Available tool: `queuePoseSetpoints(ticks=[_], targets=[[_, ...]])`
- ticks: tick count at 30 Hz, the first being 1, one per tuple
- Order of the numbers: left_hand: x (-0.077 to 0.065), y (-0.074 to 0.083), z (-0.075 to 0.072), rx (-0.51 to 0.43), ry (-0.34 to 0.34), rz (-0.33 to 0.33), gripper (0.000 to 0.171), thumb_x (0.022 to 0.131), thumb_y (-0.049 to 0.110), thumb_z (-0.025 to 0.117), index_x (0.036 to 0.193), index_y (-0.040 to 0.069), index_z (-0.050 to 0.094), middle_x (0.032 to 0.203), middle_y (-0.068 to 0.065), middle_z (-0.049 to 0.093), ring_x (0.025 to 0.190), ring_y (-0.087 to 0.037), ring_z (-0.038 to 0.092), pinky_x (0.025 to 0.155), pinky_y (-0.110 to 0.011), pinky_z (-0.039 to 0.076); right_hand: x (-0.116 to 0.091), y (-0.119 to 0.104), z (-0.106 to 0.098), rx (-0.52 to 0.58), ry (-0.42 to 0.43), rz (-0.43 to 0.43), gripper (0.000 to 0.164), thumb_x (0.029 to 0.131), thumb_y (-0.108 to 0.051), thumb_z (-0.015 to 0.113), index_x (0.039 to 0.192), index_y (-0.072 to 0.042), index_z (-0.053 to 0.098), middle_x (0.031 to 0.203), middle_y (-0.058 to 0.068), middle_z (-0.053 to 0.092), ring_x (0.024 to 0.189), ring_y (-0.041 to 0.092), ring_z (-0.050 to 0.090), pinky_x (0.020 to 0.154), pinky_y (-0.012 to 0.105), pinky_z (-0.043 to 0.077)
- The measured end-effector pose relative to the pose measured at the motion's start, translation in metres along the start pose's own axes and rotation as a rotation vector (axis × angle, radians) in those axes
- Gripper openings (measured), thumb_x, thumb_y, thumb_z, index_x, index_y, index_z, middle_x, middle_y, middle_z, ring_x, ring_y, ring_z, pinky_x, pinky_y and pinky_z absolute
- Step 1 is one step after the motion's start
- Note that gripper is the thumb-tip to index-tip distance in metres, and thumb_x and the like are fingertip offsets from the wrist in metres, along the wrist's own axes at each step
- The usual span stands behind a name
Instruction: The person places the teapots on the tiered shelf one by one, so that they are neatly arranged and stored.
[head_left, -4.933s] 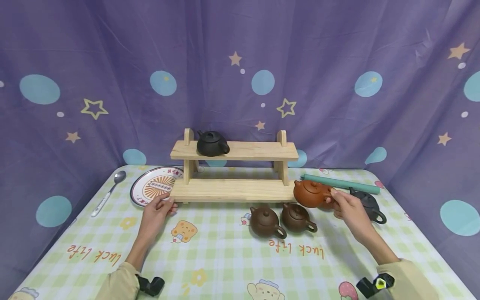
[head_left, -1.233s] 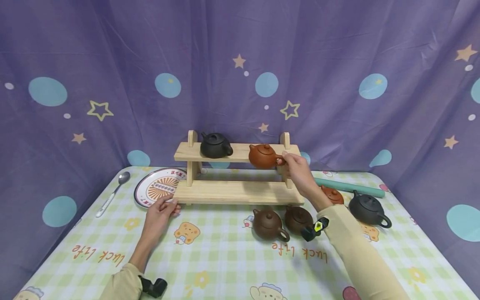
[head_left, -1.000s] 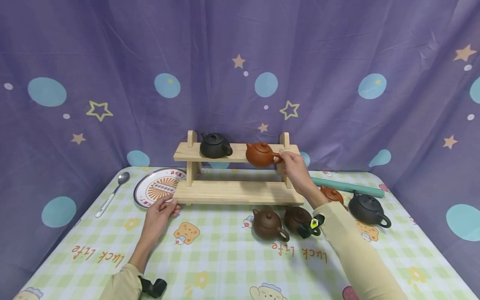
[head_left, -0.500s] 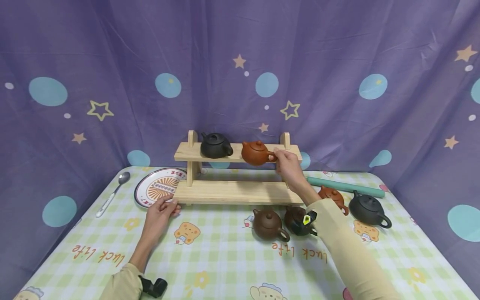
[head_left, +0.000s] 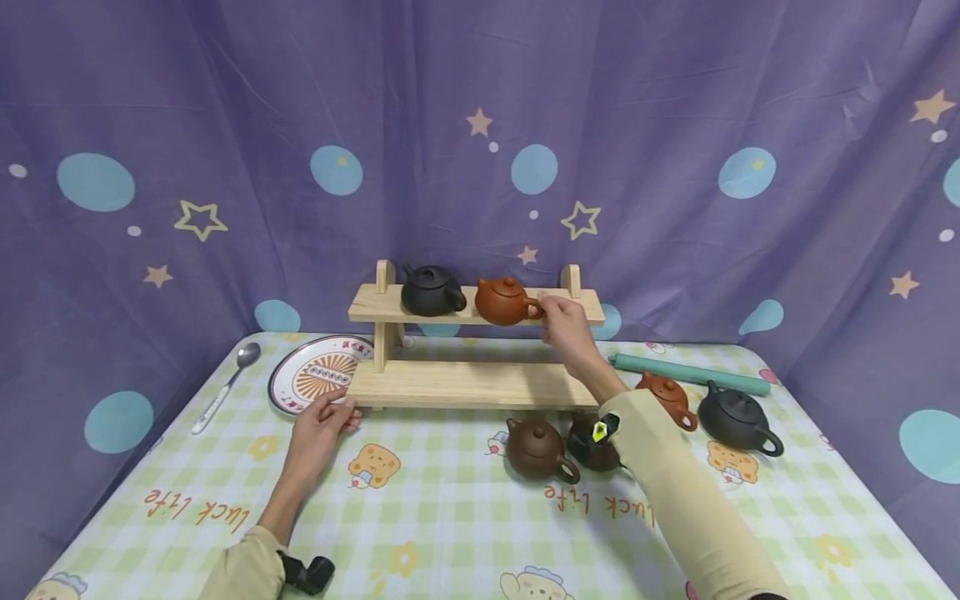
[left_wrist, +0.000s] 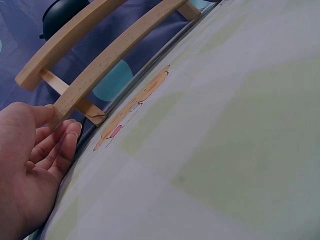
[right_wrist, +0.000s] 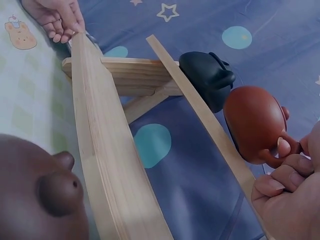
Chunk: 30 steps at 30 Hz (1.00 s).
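My right hand (head_left: 567, 332) pinches the handle of an orange-brown teapot (head_left: 502, 302) at the upper board of a two-tier wooden shelf (head_left: 472, 383). In the right wrist view, the teapot (right_wrist: 254, 122) is upright relative to that board; I cannot tell whether its base touches. Just left of it a black teapot (head_left: 430, 292) stands on the same board. My left hand (head_left: 318, 433) grips the left end of the lower board, thumb above and fingers below, as the left wrist view of the hand (left_wrist: 37, 155) shows.
Two dark brown teapots (head_left: 537, 450) stand before the shelf, one partly behind my right wrist. Farther right are another orange-brown teapot (head_left: 670, 398), a black teapot (head_left: 738, 417) and a green rod (head_left: 690, 375). A plate (head_left: 288, 379) and a spoon (head_left: 225, 387) lie left.
My right hand has carried the orange-brown teapot from the right of the shelf up to the top board, then left toward the black teapot. My left hand keeps its hold.
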<state>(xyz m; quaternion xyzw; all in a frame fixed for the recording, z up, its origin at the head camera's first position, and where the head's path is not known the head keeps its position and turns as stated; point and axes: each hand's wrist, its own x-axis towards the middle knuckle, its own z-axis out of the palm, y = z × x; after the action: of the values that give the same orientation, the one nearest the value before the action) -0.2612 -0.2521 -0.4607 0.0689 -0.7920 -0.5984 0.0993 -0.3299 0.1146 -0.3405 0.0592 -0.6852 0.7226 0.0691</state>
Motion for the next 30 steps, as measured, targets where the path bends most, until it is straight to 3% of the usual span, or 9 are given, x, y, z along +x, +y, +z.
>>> queuePoseSetpoints(ticks=[4,14,30], targets=[[-0.001,0.001,0.0,-0.004,-0.004,0.001,0.046,0.108,0.019,0.058,0.147,-0.003,0.049,0.106,-0.016,0.072,0.079,-0.005,0.068,0.077,-0.018,0.059,0.002,0.0,0.006,0.007,0.017,0.013,0.036,0.111,-0.021,0.047,0.09,0.003,0.065,0.081,0.006,0.057,0.051,0.005,0.033,0.048,0.019,0.033],[-0.003,0.003,-0.001,-0.003,-0.006,0.001,0.048,0.108,0.021,0.059,0.147,-0.005,0.048,0.107,-0.016,0.072,0.079,-0.004,0.068,0.076,-0.017,0.059,0.005,0.001,0.012,0.023,0.003,0.029,0.04,0.113,-0.025,0.045,0.094,0.004,0.064,0.067,0.001,0.047,0.051,0.007,0.03,0.048,0.022,0.029],[-0.002,0.001,0.0,0.007,-0.006,0.013,0.045,0.109,0.021,0.058,0.146,-0.004,0.05,0.106,-0.017,0.072,0.08,-0.006,0.069,0.077,-0.018,0.059,0.011,0.0,0.023,0.008,0.033,-0.015,0.038,0.113,-0.023,0.046,0.095,0.003,0.066,0.084,0.003,0.06,0.051,0.004,0.033,0.046,0.016,0.029]])
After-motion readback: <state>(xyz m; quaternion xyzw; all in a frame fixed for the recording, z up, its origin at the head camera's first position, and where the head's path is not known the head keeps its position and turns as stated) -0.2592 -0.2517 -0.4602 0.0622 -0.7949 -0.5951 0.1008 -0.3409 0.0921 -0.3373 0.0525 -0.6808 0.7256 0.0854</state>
